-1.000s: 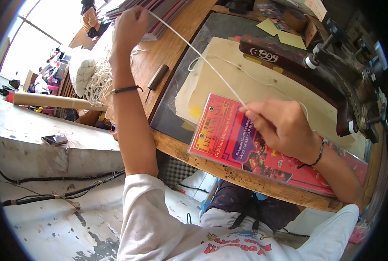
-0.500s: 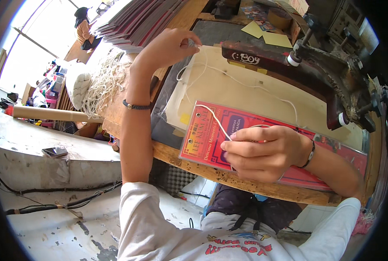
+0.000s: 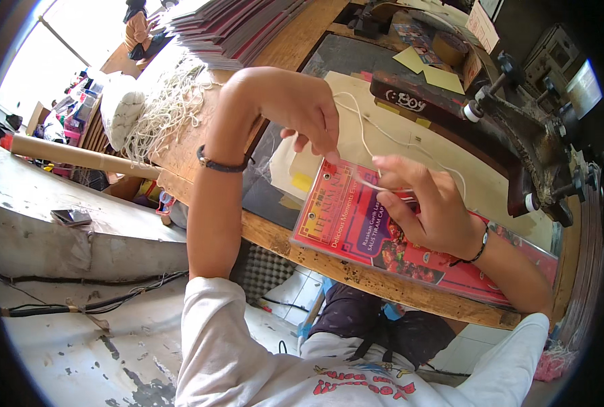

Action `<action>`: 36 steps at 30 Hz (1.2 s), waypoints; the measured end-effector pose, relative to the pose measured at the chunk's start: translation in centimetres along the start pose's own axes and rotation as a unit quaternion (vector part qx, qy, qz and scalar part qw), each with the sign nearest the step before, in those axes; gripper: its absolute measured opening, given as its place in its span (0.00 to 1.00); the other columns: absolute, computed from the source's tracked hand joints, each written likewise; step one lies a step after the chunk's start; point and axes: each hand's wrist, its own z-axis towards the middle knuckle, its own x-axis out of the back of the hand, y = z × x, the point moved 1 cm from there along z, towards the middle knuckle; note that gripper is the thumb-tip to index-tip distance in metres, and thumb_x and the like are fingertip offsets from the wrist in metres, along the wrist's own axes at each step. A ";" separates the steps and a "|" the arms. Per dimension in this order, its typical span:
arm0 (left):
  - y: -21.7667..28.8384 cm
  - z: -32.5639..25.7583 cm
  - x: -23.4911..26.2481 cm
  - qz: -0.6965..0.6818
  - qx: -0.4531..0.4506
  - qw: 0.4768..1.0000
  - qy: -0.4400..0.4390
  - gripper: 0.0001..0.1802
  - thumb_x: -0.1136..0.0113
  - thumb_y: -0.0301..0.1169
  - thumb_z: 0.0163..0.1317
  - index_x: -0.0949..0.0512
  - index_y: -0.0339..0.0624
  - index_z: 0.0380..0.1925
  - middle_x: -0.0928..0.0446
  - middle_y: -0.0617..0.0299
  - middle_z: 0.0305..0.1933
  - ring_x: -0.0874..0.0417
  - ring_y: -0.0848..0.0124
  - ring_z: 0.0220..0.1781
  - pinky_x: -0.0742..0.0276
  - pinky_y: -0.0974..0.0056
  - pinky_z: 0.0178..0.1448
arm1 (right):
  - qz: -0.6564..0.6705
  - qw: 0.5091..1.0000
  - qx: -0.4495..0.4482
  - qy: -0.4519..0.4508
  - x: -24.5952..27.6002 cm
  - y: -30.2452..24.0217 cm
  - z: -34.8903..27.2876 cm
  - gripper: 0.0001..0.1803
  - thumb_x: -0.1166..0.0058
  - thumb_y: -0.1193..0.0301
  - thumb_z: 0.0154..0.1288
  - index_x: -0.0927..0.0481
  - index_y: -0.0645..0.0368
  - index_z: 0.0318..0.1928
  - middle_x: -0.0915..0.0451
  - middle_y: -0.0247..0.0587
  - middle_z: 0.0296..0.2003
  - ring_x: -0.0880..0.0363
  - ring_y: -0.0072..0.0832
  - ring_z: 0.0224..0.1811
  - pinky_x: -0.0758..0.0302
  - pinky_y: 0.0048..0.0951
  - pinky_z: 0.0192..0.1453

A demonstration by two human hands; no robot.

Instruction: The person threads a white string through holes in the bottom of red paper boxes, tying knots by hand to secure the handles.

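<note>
A glossy red printed board (image 3: 404,237), with two eyelets at its left end, lies on the bench. My left hand (image 3: 292,108) reaches over its far left corner. Its thumb and forefinger are pinched together on the white cord (image 3: 366,182), beside the upper eyelet. To the right, my right hand (image 3: 437,207) hovers over the board, with forefinger and thumb spread apart. The cord passes close to these fingers; whether it touches them I cannot tell. A longer stretch of cord curves behind the board over a pale sheet.
A dark clamp bar (image 3: 444,108) with knobs stands behind the board. At the back left are a stack of printed boards (image 3: 237,30) and a heap of white cords (image 3: 170,112). Yellow paper (image 3: 443,79) and a tape roll (image 3: 450,49) lie at the back.
My left hand has come down toward me to the board's far left corner. My right hand's fingers have spread and moved up and right, away from their pinch on the cord.
</note>
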 end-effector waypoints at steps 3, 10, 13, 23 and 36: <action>0.1 0.6 -0.7 0.023 -0.002 0.999 -0.048 0.18 0.27 0.45 0.56 0.16 0.39 0.29 0.17 0.65 0.25 0.19 0.77 0.24 0.29 0.71 0.26 | -0.006 0.999 -0.026 -0.027 -0.3 -0.2 0.4 0.19 0.38 0.77 0.64 0.24 0.59 0.54 0.15 0.42 0.37 0.16 0.37 0.33 0.20 0.34 0.35; -0.4 1.0 -0.6 0.084 -0.063 0.993 -0.048 0.17 0.29 0.43 0.58 0.17 0.38 0.31 0.16 0.64 0.27 0.18 0.73 0.27 0.26 0.67 0.31 | -0.019 0.998 -0.013 -0.053 -0.1 -0.2 0.5 0.13 0.37 0.79 0.61 0.19 0.58 0.47 0.17 0.41 0.35 0.16 0.38 0.34 0.19 0.33 0.36; -0.3 1.0 -0.6 0.090 -0.062 0.993 -0.040 0.15 0.30 0.40 0.57 0.16 0.38 0.34 0.16 0.63 0.28 0.18 0.72 0.28 0.25 0.65 0.34 | -0.006 0.998 -0.043 -0.047 0.0 -0.4 1.2 0.11 0.37 0.80 0.61 0.18 0.60 0.45 0.17 0.43 0.35 0.16 0.36 0.34 0.19 0.33 0.37; -0.6 0.2 -0.1 0.015 -0.093 0.995 -0.025 0.12 0.32 0.34 0.55 0.14 0.38 0.36 0.15 0.63 0.29 0.19 0.77 0.30 0.26 0.69 0.32 | 0.154 0.968 -0.196 -0.031 -1.7 -0.2 2.0 0.10 0.38 0.79 0.63 0.16 0.61 0.46 0.16 0.45 0.36 0.15 0.34 0.35 0.19 0.32 0.39; 0.0 -0.4 0.3 -0.065 -0.180 0.977 -0.092 0.22 0.25 0.25 0.52 0.20 0.32 0.47 0.14 0.59 0.40 0.16 0.75 0.39 0.20 0.69 0.38 | 0.107 0.992 -0.069 0.018 -1.1 -0.3 1.7 0.12 0.36 0.81 0.60 0.14 0.61 0.45 0.15 0.44 0.36 0.16 0.31 0.33 0.20 0.27 0.36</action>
